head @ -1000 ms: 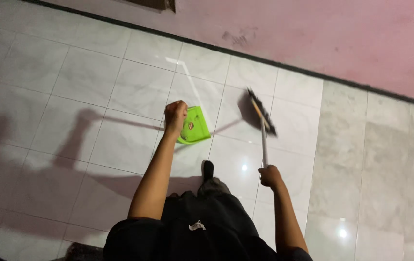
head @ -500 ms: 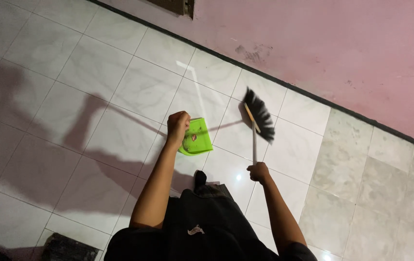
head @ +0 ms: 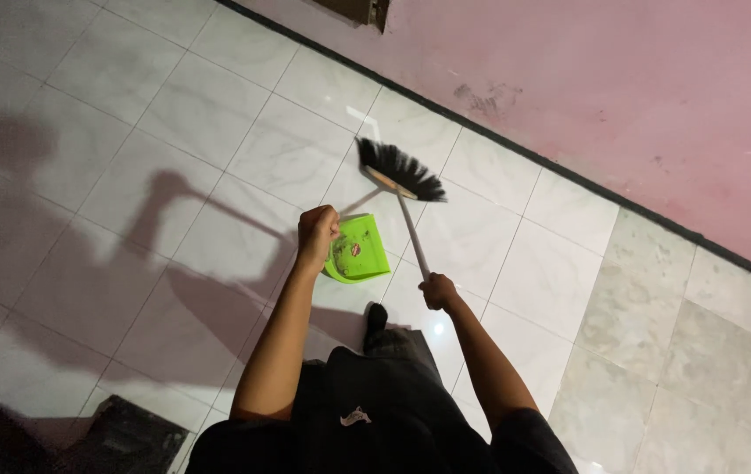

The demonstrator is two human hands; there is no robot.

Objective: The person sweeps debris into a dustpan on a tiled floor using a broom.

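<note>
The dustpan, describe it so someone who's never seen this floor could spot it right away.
Start at the pink wall with its dark baseboard and come down onto the white tiled floor. Just below the black-bristled broom, in front of the person's left hand, sits the dustpan. It is the only bright green thing in view.

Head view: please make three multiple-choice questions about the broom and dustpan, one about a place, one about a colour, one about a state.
1. Where is the broom head?
A. beyond the dustpan's open end
B. behind the person's foot
C. against the wall

2. What colour is the dustpan?
A. red
B. green
C. blue

3. How is the right hand?
A. open and empty
B. flat on the floor
C. closed on the broom handle

Answers: 1 A, bristles lie past the pan, apart from the wall. 2 B, bright green plastic. 3 C, fingers wrap the white handle; the left hand grips the dustpan.
</note>
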